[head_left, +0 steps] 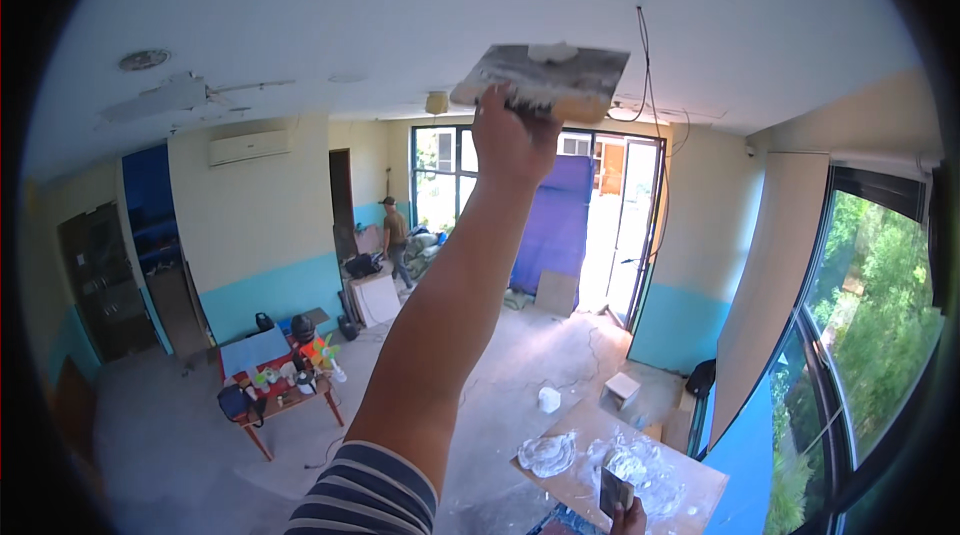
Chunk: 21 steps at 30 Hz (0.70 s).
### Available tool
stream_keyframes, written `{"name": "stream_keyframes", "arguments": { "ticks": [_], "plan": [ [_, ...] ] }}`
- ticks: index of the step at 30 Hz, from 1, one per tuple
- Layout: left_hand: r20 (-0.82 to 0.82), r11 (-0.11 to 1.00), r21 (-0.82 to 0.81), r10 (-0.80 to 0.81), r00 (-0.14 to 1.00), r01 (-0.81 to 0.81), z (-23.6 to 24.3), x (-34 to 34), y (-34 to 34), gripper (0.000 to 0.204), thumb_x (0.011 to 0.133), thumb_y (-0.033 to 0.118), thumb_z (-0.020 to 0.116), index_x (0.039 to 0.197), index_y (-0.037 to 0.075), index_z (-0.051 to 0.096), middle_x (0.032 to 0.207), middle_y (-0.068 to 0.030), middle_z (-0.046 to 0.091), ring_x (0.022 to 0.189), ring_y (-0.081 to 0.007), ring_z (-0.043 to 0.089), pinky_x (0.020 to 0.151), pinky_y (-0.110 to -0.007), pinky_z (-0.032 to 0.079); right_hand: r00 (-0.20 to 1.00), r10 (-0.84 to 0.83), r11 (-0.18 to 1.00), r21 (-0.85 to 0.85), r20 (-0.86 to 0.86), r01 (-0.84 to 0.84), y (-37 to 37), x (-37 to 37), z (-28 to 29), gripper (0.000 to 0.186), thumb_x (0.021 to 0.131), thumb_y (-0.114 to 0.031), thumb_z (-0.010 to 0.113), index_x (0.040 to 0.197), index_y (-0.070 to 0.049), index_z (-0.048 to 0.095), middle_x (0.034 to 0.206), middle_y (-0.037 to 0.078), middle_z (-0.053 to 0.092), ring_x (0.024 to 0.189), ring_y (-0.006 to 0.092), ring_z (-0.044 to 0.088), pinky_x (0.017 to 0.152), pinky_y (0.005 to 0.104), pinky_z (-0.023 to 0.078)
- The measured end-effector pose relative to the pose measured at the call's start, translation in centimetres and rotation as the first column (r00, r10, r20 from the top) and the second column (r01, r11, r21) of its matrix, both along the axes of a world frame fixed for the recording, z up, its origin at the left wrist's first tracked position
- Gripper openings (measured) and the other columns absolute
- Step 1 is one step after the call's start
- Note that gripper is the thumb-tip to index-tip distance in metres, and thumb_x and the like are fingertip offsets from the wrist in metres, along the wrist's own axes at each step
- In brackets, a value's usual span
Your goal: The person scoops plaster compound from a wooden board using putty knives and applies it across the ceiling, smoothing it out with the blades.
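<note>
My left arm, in a striped sleeve, reaches up toward the ceiling. My left hand [515,135] is closed around the underside of a plastering trowel [590,65] with a wide, flat metal blade. White paste is smeared on the blade. Whether the blade touches the ceiling [400,15] I cannot tell. Low at the lower edge, my right hand [630,517] grips a putty knife [613,493] with a dark blade. Behind that knife, a board [690,480] carries heaps of wet white paste [548,455].
Wires [645,55] hang from the ceiling right of the trowel. A ceiling fan [165,98] is at left. Below stands a cluttered table [255,350]. A person [395,240] stands near the far window. A white box [622,390] sits behind the board; windows [880,275] line the right.
</note>
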<state>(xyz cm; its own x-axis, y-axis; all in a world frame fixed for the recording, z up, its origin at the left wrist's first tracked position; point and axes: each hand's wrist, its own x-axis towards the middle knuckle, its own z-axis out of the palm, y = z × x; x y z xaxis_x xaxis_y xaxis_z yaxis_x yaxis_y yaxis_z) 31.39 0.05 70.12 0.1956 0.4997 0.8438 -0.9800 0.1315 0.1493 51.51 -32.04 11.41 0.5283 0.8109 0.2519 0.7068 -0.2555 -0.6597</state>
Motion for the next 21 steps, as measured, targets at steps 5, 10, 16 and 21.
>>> {"name": "stream_keyframes", "arguments": {
  "ticks": [5, 10, 16, 21],
  "plan": [
    [0.154, 0.997, -0.071, 0.035, 0.987, -0.024, 9.4, 4.7, -1.0, 0.034, 0.098, 0.023, 0.035, 0.123, 0.004, 0.047, 0.123, -0.0130, 0.053, 0.117, -0.0280, 0.054, 0.098, -0.045, 0.050, 0.971, -0.153, 0.979, 0.106, -0.184, 0.174, -2.3, 2.1, 0.5, 0.037, 0.097, -0.021, 0.050, 0.119, 0.009, 0.050, 0.102, 0.029, 0.063, 0.092, 0.0366, 0.063, 0.079, 0.0414, 0.049],
    [0.202, 0.996, -0.068, 0.065, 0.977, -0.053, 13.8, 6.4, 0.8, 0.038, 0.101, 0.026, 0.030, 0.132, 0.006, 0.038, 0.132, -0.0148, 0.045, 0.123, -0.0304, 0.048, 0.102, -0.048, 0.048, 0.915, -0.314, 0.929, 0.115, -0.253, 0.351, -5.5, 3.2, 0.3, 0.038, 0.098, -0.026, 0.052, 0.115, 0.008, 0.050, 0.100, 0.026, 0.064, 0.088, 0.0319, 0.060, 0.078, 0.0410, 0.048],
    [0.198, 0.991, -0.109, 0.098, 0.975, -0.077, 18.0, 8.6, 2.5, 0.039, 0.100, 0.023, 0.036, 0.135, 0.005, 0.035, 0.133, -0.0148, 0.044, 0.120, -0.0314, 0.051, 0.096, -0.047, 0.052, 0.761, -0.406, 0.850, 0.097, -0.506, 0.518, -9.5, 7.0, -5.6, 0.048, 0.098, -0.032, 0.050, 0.127, 0.006, 0.047, 0.113, 0.027, 0.060, 0.101, 0.0357, 0.059, 0.087, 0.0410, 0.046],
    [0.209, 0.995, -0.068, 0.082, 0.975, -0.069, 19.7, 8.2, 1.1, 0.043, 0.100, 0.024, 0.038, 0.138, 0.005, 0.032, 0.132, -0.0155, 0.043, 0.116, -0.0346, 0.053, 0.095, -0.050, 0.054, 0.780, -0.536, 0.827, -0.015, -0.324, 0.562, -11.3, 6.9, -5.8, 0.060, 0.096, -0.042, 0.052, 0.131, 0.006, 0.046, 0.119, 0.030, 0.058, 0.111, 0.0403, 0.057, 0.094, 0.0417, 0.044]
  ]
}}
